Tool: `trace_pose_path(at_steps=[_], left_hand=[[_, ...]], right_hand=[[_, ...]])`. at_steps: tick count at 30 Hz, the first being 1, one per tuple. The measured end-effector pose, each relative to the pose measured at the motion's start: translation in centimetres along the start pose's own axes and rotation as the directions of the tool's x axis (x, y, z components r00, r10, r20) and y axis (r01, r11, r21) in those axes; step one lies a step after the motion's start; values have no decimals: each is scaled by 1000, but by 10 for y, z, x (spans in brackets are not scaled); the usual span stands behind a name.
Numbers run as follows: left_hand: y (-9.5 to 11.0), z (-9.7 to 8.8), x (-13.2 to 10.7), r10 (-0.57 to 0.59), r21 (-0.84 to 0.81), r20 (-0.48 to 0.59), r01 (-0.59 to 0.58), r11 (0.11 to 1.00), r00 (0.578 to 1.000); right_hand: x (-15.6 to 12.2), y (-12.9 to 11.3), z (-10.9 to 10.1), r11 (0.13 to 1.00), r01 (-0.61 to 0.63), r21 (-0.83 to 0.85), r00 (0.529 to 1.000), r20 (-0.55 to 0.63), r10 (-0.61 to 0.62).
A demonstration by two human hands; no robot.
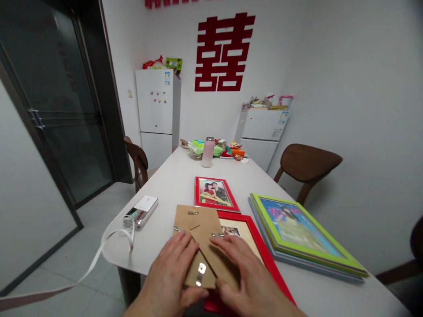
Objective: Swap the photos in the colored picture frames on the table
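Observation:
A brown fibreboard photo frame backing board [187, 220] with metal clips and a fold-out stand leg lies in front of me, partly over a larger red frame [254, 231]. My left hand [175, 264] grips its left side, fingers on top and thumb along the near edge. On the other side, my right hand [243, 268] has its fingers over the board and stand leg, with the thumb at the near edge. The fingers cover part of the board, and its underside is hidden. Just beyond it lies a small red picture frame [216, 193] with a couple's photo.
A stack of frames, a green one [300, 229] on top, lies to the right. At left are a silver device [141, 212] and a white strap [99, 253]. A pink bottle [208, 153] stands farther back before bags and snacks. Wooden chairs [306, 163] flank the white table [165, 187].

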State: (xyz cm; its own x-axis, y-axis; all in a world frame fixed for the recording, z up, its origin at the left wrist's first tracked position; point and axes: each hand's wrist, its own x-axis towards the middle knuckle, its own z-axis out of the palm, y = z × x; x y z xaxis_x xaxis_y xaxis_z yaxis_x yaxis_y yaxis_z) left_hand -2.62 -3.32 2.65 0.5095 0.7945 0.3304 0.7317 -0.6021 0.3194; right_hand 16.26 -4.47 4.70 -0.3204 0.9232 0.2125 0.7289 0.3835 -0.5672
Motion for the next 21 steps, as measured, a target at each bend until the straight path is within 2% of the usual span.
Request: trace_pose_path(at_steps=[4, 7, 10, 13, 17, 21], left_hand=[[40, 16, 26, 33, -92, 194, -15, 996, 980], [53, 31, 36, 7, -143, 253, 30, 989, 967], [52, 38, 40, -23, -145, 280, 66, 987, 960], [46, 37, 39, -49, -126, 282, 88, 988, 958], [39, 34, 35, -70, -111, 253, 100, 989, 965], [36, 35, 34, -37, -106, 240, 64, 992, 970]], right_hand=[[-29, 37, -26, 986, -129, -108, 991, 16, 132], [-40, 57, -30, 966, -194, -168, 980, 6, 198], [-40, 68, -25, 961, -189, -203, 982, -11, 191], [-36, 71, -15, 962, -141, -235, 990, -39, 135], [-32, 69, -8, 959, -98, -266, 995, -47, 89], [-28, 63, -9, 957, -124, -262, 992, -49, 115]])
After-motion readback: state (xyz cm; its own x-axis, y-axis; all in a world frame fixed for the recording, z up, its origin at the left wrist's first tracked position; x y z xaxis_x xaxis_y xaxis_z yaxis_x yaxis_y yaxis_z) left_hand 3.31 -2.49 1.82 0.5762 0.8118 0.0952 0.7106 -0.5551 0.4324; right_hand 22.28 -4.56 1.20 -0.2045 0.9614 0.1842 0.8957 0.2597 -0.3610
